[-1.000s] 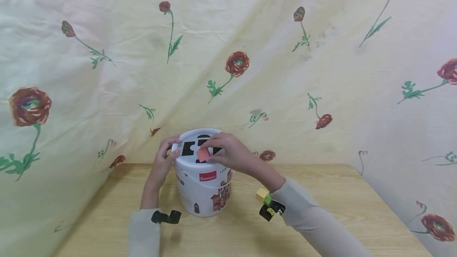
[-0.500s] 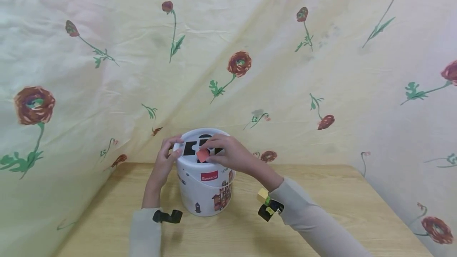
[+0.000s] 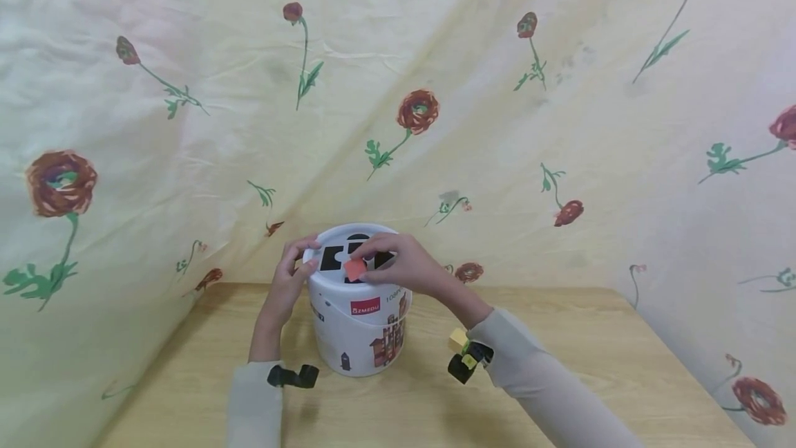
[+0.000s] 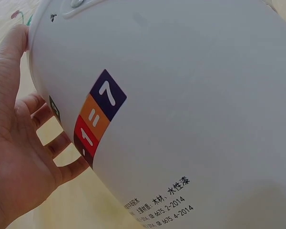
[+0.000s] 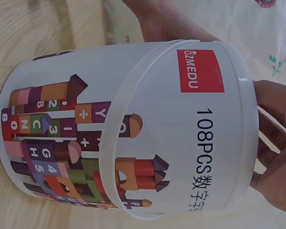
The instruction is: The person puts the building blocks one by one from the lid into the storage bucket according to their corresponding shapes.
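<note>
A white lidded bucket (image 3: 357, 337) of toy blocks stands upright on the table. Its lid (image 3: 316, 278) has black shaped holes, partly covered by the right hand. On the left side of the rim, my left hand (image 3: 289, 278) holds the bucket; the left wrist view shows that hand's thumb and fingers (image 4: 69, 171) bent along the wall. My right hand (image 3: 401, 265) pinches a small salmon-red block (image 3: 355, 269) between thumb and fingers, close over the lid near its front holes. The right wrist view shows the right hand (image 5: 279, 129) at the lid end, with the block hidden.
A wooden table (image 3: 528, 379) carries the bucket. Behind and beside it hangs a cream cloth (image 3: 348, 54) with printed flowers. A white carry handle (image 5: 115, 114) hangs down the bucket's front. Black wrist cameras (image 3: 292, 376) are strapped over both grey sleeves.
Both hands keep their places at the bucket. The right hand and block have shifted only slightly, while the whole head view has drifted a little.
</note>
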The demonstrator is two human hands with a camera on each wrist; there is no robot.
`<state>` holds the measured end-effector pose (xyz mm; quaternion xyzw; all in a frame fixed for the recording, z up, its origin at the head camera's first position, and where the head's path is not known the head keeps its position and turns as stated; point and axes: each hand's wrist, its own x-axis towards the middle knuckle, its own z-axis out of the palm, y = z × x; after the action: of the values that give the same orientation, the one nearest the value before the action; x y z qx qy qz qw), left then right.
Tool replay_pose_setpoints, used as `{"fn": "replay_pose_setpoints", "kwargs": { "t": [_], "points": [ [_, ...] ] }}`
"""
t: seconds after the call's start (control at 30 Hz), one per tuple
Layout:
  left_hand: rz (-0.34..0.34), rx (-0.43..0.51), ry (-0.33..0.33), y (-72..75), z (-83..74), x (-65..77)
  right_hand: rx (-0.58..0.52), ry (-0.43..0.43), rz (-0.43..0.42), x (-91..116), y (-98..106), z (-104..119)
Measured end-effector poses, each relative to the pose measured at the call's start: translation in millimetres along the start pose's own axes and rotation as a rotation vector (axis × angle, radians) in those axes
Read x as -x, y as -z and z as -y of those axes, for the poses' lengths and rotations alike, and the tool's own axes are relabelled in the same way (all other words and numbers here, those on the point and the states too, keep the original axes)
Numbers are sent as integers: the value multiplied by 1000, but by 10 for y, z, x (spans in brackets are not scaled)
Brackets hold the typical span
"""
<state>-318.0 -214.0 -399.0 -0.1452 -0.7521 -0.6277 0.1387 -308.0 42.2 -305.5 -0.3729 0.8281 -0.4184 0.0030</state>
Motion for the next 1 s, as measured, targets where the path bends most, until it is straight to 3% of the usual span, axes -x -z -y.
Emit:
{"fn": "replay_pose_setpoints", "kwargs": {
  "t": [0.23,1.0],
  "points": [
    [1,1,7,-2,-8,9,-75,3,22,-30,-10,-43],
    [4,2,2,1,-16,14,-72,-10,19,-45,-53,-61]
  ]
}}
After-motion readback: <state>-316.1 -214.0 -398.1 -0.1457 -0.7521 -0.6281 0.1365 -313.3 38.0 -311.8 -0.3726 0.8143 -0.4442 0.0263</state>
